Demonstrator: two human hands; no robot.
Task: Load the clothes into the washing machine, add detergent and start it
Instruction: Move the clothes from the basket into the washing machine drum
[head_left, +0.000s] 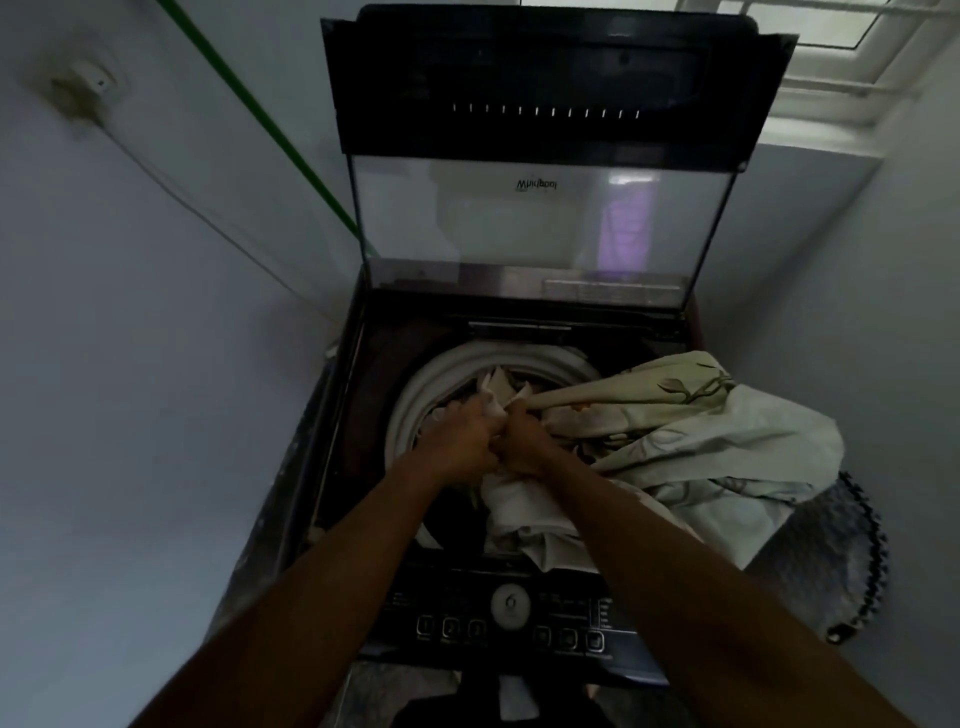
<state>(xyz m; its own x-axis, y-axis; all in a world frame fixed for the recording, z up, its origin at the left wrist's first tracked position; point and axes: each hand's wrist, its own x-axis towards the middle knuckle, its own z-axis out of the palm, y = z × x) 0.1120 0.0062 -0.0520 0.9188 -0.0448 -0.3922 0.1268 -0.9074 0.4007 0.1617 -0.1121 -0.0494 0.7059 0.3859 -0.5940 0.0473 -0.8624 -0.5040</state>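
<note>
Over the mouth of the drum (415, 395), at about twelve o'clock from the control panel (511, 618), left hand (460, 441) and right hand (522, 444) side by side and touching, fingers of each curled tight into pale cloth. From the right hand out toward two o'clock, a taut twisted rope of the leaf-printed sheet (727, 431), then the bulk of it heaped well outside the drum, over the right rim of the washing machine (343, 415) at three o'clock and down toward the grey basket (826, 545) at four. More pale fabric bunched at six o'clock, between forearms and panel, its edge seemingly near the dial (510, 603). Glass lid (540, 223) propped upright at twelve. Likely trouble from there: weight of the overhang dragging the sheet back out and down the side once released; cloth left across the rim fouling the lid; trailing fabric brushing dial or buttons. No detergent in view.
</note>
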